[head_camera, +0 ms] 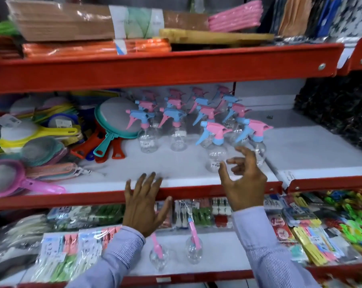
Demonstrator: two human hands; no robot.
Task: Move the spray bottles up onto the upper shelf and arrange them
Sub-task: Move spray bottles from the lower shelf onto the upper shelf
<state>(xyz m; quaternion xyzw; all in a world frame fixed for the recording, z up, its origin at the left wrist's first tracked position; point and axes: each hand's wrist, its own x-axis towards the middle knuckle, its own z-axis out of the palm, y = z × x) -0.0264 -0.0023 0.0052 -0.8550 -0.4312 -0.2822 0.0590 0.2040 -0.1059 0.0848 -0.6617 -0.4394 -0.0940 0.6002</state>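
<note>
Several clear spray bottles with pink and blue trigger heads stand in rows on the white middle shelf [176,163]. The nearest one [214,142] stands at the front right of the group, another [257,134] just right of it. My right hand [243,179] hovers open in front of these two, fingers curled, touching neither. My left hand [143,202] is spread flat over the shelf's red front edge, holding nothing. On the shelf below, two more spray bottles [193,244] [158,254] stand between my forearms.
Plastic strainers and sieves [40,142] pile up on the left of the middle shelf. Bare white shelf lies to the right [311,146]. The top red shelf [165,67] carries wrapped flat packs. Packets of clips [321,225] crowd the lower shelf's sides.
</note>
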